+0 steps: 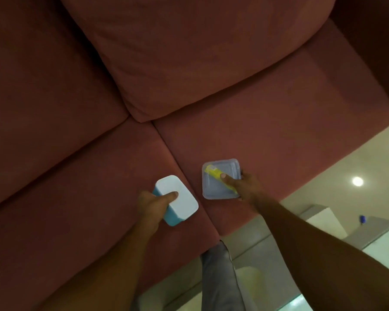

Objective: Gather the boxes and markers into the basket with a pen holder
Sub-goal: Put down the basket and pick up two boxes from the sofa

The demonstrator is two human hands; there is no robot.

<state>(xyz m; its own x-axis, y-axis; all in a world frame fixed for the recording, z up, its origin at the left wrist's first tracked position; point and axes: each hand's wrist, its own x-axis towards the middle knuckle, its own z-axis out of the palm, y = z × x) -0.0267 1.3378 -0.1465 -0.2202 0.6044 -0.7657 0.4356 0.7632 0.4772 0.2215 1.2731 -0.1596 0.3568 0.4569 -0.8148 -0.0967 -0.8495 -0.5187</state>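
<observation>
On the seat of a reddish-brown sofa (279, 142), two boxes sit either side of the seam (184, 173) between the seat cushions. The left hand (152, 206) grips a blue box (176, 217) with a white lid, thumb laid across the lid and fingers wrapped round its side. The lid is on, so its contents are hidden.

The right hand (245, 187) holds a pale square box (213, 189), and its thumb pins a yellow marker (212, 171) flat on top of the lid. What is inside cannot be told. The marker's long axis runs diagonally, from the box's far-left corner back towards the palm; which end is the cap is unclear.

The square box lies close to the seat's front edge, with pale floor (312, 187) beyond. Bare seat stretches away to the left and back to the big back cushion (189, 63).
</observation>
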